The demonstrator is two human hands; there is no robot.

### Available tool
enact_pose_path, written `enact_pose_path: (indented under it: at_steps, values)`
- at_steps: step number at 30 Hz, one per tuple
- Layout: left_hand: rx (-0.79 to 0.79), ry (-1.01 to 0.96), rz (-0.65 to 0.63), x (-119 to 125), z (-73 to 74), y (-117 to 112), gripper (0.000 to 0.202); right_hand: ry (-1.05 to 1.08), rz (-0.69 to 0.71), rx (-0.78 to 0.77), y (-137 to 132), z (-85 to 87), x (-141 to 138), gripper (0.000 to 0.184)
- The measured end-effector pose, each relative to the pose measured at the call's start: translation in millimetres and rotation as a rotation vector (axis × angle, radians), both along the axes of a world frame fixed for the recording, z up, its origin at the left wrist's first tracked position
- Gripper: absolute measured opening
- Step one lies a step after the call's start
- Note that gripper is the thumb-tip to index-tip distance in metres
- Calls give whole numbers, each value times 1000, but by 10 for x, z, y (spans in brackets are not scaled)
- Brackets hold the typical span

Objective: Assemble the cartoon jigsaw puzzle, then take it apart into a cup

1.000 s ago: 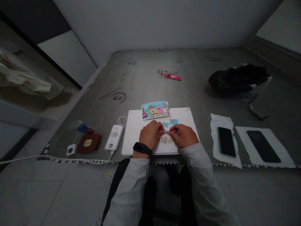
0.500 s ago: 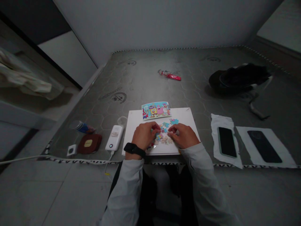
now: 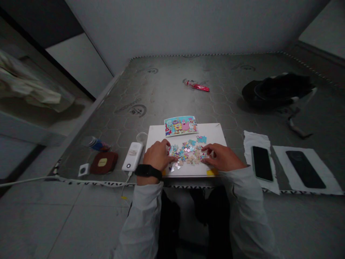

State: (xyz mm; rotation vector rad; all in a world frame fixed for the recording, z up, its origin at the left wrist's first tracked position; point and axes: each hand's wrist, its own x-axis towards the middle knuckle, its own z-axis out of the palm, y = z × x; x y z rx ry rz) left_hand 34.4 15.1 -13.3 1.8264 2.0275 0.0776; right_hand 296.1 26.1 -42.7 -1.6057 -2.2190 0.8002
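A heap of small colourful puzzle pieces (image 3: 187,154) lies spread on a white board (image 3: 212,132) at the near edge of a grey mattress. My left hand (image 3: 157,156), with a black watch on the wrist, rests at the left end of the heap, fingers curled onto the pieces. At the heap's right end my right hand (image 3: 223,157) lies with fingers stretched flat, touching the pieces. A cartoon picture card (image 3: 180,125) sits at the board's far edge.
A white power bank (image 3: 132,157), a brown round case (image 3: 103,162), a can (image 3: 95,143) and a plug lie to the left. Two phones (image 3: 261,163) (image 3: 305,164) rest on white cloths to the right. A red wrapper (image 3: 198,86) and dark clothing (image 3: 277,89) lie farther back.
My hands were together over a tight clump of pieces; they have moved apart, left going left and right going right, and the pieces now lie spread out between them.
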Motion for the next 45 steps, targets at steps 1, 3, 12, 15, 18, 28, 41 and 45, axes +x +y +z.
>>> enact_pose_path:
  at_steps: [1, 3, 12, 15, 18, 28, 41, 45]
  values:
    - [-14, -9, -10, 14, -8, -3, 67, 2, 30, -15, 5, -15, 20, 36]
    - [-28, -14, -30, 43, -14, -5, 77, 15, 79, -18, 15, -50, 64, 48]
    - [-37, -87, -100, 94, -35, 65, 52, 53, 63, 19, 87, -137, 18, 26]
    - [-39, -125, -92, 95, -35, 74, 43, 30, 62, 27, 80, -119, -79, 20]
    - [-26, -157, -67, 94, -42, 73, 38, 23, 47, 34, 62, -110, -127, 18]
    - [17, -198, -32, 130, 34, 67, 20, 109, 69, 121, 38, -87, -201, 11]
    - [263, -177, -51, 466, -233, 110, 30, 111, -100, 314, 95, -220, -124, 32]
    - [254, -180, -60, 460, -222, 106, 17, 43, -110, 387, 87, -259, -264, 35]
